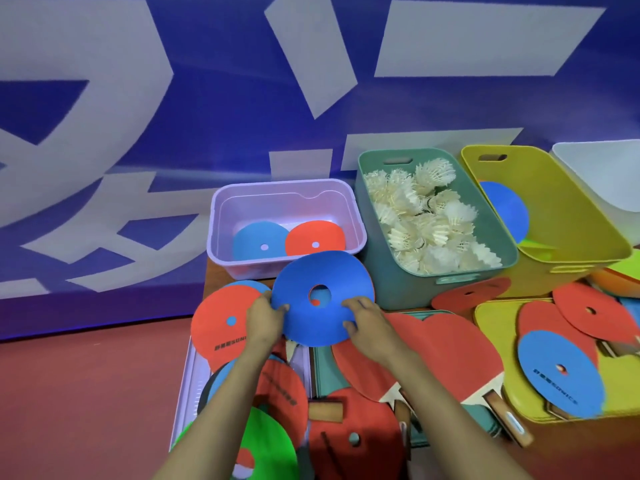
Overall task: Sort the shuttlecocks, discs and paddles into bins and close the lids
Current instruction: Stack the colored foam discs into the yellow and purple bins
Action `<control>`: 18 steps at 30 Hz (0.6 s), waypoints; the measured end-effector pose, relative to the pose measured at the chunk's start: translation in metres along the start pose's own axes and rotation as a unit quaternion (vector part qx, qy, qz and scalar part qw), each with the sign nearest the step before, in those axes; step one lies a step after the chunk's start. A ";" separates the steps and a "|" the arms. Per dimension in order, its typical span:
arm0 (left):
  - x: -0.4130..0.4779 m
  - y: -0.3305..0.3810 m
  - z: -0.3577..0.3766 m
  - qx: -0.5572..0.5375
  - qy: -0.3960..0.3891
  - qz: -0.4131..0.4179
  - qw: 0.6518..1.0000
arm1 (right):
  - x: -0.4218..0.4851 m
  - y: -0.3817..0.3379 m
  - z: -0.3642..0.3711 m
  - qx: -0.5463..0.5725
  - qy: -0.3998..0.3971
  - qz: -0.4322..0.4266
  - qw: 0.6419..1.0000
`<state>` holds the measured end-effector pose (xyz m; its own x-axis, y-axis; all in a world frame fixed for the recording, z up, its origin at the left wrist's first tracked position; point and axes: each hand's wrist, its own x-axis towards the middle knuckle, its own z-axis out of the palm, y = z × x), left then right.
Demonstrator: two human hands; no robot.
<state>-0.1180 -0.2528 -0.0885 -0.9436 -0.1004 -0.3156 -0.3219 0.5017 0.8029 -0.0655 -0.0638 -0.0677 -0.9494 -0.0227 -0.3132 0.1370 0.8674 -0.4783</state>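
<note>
You're partway through. Your left grip (265, 320) and right grip (367, 323) both pinch the near edge of a blue disc (301, 271), held just short of the purple bin (216, 220) at 12 o'clock, which already holds two discs. Shuttlecocks (426, 216) fill the green bin (408, 289) at 1 o'clock; that part looks done. Still to do: the loose discs, the paddles (450, 348) at 4 o'clock, and closing every bin.

Both bare forearms reach forward from the lower edge, converging slightly. Left hand (265, 320) and right hand (367, 327) pinch opposite edges of one blue disc (311, 329), thumbs on top.
</note>
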 end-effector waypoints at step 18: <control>-0.044 0.055 -0.054 -0.323 0.121 0.016 0.939 | 0.007 -0.037 -0.092 0.069 0.271 -0.101 0.955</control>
<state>-0.0986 -0.2670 -0.0028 -0.9186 -0.3254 -0.2244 -0.1991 -0.1094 0.9739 -0.1036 -0.0506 0.0231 -0.9620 0.1099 0.2501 -0.0647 0.7980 -0.5992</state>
